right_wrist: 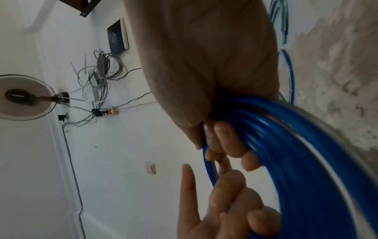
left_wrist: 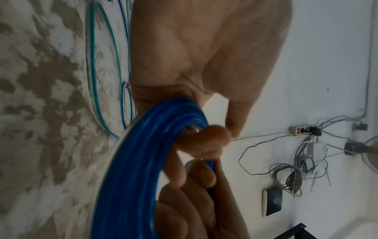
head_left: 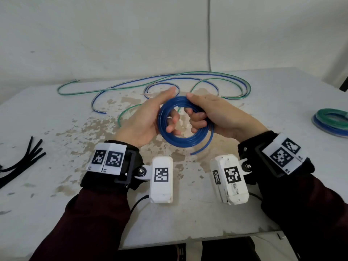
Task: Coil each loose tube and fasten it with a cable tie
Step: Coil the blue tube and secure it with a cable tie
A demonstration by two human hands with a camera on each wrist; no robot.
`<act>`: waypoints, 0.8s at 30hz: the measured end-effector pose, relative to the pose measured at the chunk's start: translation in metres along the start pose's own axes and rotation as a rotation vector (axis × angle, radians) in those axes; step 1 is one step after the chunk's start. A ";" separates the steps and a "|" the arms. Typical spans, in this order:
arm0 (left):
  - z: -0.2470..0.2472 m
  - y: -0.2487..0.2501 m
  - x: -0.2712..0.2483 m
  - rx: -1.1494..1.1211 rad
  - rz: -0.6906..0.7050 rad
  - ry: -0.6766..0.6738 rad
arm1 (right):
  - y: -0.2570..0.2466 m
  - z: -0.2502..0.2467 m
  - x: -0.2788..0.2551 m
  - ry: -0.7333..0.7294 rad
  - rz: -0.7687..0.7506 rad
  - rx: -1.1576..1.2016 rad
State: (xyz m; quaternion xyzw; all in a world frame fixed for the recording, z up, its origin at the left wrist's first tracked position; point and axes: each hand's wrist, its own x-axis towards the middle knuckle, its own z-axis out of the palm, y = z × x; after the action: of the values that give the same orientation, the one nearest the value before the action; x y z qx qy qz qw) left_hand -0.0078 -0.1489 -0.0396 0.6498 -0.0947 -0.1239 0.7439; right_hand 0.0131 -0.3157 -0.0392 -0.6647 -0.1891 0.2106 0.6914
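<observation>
Right above the middle of the bench (head_left: 56,113), both hands hold the blue tube coil (head_left: 185,141) upright: the left hand (head_left: 148,119) with fingers through its ring, the right hand (head_left: 216,115) curled around its strands. Black cable ties (head_left: 24,159) lie by the left edge, loose tubes (head_left: 169,80) sprawl along the far edge, and a finished coil (head_left: 332,120) sits at the right edge.
</observation>
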 end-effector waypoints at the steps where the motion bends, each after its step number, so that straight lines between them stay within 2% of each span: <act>1: 0.000 -0.001 -0.001 0.070 -0.016 -0.036 | 0.000 -0.001 -0.001 -0.025 0.021 -0.027; 4: 0.003 -0.003 -0.003 0.174 -0.046 -0.104 | -0.002 -0.004 -0.004 -0.092 0.071 -0.081; 8: 0.003 -0.004 -0.003 0.197 -0.093 -0.157 | -0.005 -0.005 -0.007 -0.159 0.127 -0.122; 10: 0.002 -0.006 -0.003 0.191 -0.078 -0.159 | -0.005 -0.002 -0.006 -0.138 0.143 -0.106; 13: -0.001 -0.007 0.001 0.147 -0.025 -0.107 | -0.005 0.001 -0.001 -0.010 0.137 -0.001; 16: -0.004 -0.005 0.003 0.039 0.039 -0.019 | -0.003 -0.003 0.002 0.114 0.017 0.029; 18: -0.003 -0.004 0.004 -0.022 0.081 0.023 | -0.002 -0.006 0.002 0.115 -0.046 -0.014; 24: -0.001 -0.003 0.003 -0.143 0.151 0.069 | -0.008 -0.013 -0.007 0.010 -0.070 -0.054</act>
State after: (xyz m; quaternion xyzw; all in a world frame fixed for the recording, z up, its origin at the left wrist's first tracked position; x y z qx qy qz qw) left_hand -0.0045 -0.1489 -0.0427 0.5900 -0.1087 -0.0514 0.7984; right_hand 0.0146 -0.3302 -0.0321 -0.6770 -0.2145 0.1780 0.6812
